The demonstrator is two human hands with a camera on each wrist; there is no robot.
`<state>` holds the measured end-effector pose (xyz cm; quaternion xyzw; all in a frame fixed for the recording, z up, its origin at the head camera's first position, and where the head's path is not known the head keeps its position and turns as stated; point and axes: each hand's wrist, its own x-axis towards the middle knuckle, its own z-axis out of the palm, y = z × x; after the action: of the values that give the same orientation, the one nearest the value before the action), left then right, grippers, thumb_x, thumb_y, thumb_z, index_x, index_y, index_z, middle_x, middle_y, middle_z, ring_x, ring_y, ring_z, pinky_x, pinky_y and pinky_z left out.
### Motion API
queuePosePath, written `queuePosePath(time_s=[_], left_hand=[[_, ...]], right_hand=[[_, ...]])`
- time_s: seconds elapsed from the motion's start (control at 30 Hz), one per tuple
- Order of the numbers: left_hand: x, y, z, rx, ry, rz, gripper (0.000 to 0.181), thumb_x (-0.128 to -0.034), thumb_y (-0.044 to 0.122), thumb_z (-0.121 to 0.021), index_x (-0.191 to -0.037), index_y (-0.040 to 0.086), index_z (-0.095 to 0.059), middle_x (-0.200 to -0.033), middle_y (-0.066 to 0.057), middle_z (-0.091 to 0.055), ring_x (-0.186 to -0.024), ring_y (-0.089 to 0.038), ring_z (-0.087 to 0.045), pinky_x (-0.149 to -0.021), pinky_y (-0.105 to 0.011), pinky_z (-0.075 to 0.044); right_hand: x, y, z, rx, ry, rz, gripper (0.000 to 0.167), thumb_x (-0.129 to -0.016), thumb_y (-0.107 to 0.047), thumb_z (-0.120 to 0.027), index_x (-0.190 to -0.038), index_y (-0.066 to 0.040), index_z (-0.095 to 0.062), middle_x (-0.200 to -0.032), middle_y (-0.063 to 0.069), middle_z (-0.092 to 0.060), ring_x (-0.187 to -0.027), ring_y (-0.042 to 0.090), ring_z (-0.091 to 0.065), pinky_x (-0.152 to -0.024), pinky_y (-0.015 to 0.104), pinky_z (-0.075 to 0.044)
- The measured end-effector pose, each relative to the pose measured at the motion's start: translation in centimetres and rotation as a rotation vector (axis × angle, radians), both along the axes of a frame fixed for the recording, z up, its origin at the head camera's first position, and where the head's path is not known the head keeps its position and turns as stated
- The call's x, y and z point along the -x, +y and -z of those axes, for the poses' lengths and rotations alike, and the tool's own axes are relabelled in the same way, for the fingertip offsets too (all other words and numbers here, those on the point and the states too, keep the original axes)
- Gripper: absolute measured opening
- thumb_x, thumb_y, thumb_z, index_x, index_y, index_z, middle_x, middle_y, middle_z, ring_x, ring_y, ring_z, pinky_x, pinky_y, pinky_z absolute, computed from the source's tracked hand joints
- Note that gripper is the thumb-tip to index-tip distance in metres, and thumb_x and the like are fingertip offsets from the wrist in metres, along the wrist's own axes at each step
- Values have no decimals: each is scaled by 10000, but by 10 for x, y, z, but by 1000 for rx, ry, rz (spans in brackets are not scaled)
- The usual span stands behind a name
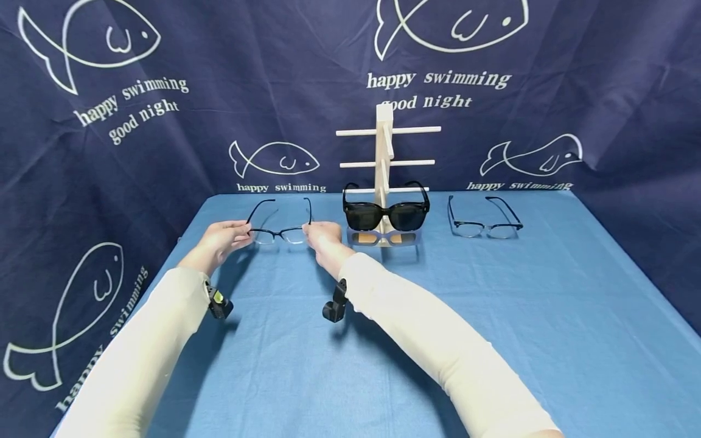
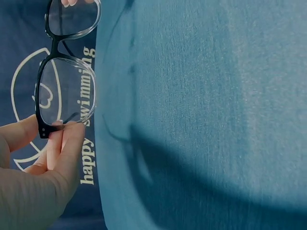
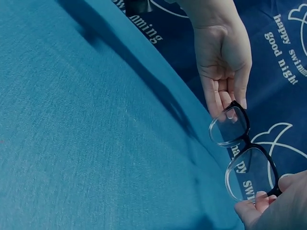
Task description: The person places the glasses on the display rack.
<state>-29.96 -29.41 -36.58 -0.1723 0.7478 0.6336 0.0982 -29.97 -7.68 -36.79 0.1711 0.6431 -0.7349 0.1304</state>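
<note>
A pair of eyeglasses (image 1: 281, 234) with a black upper rim and clear lower rims is held above the blue cloth, its temples unfolded and pointing away from me. My left hand (image 1: 221, 239) pinches the frame's left corner between thumb and fingers. At the opposite corner, my right hand (image 1: 326, 240) pinches the frame in the same way. The left wrist view shows the fingertips (image 2: 69, 139) behind the lower rim near the hinge. In the right wrist view both hands grip the eyeglasses (image 3: 247, 141) at their outer ends.
Right of my hands stands a wooden display rack (image 1: 381, 146) with several pegs. Black sunglasses (image 1: 386, 216) sit on it, above purple-framed glasses (image 1: 384, 238) with orange lenses. Another pair of eyeglasses (image 1: 486, 228) lies unfolded on the blue tablecloth (image 1: 493, 304). A navy curtain (image 1: 306, 91) hangs behind.
</note>
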Motion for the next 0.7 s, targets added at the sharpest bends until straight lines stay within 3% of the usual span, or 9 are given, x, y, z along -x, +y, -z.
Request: queuePosePath(time_s=[0.13, 0.43, 0.57, 0.7], left_hand=[[-6, -2, -4, 4, 14, 14, 574, -1008, 147, -515, -1508, -2, -275, -1374, -154, -458, -1254, -244, -496, -1113, -310, -436], [-24, -8, -15, -1, 66, 71, 608, -986, 161, -564, -1487, -46, -287, -1014, 31, -596, -869, -37, -619, -1012, -244, -515], [-32, -9, -20, -5, 92, 90, 625, -978, 150, -577, -1475, -78, -276, -873, 111, -620, -840, -26, -631, -920, -191, -555], [-39, -9, -23, -9, 99, 104, 641, -974, 147, -584, -1478, -81, -261, -876, 116, -623, -849, -29, -639, -933, -207, -554]], right_hand=[[-6, 5, -7, -22, 13, -39, 230, -913, -82, -656, -1134, -30, -693, -1216, 110, -657, -1154, 252, -633, -1017, 331, -528], [-16, 13, -18, -52, 45, -122, 211, -900, -115, -684, -1097, -46, -708, -1125, 130, -704, -1108, 263, -660, -1024, 360, -523], [-19, 17, -21, -38, 65, -149, 225, -890, -94, -691, -1101, -18, -700, -1114, 144, -706, -1090, 263, -665, -1014, 361, -531], [-22, 21, -22, -28, 84, -170, 249, -891, -93, -694, -1123, -4, -687, -1106, 140, -708, -1090, 265, -664, -1005, 357, -537]])
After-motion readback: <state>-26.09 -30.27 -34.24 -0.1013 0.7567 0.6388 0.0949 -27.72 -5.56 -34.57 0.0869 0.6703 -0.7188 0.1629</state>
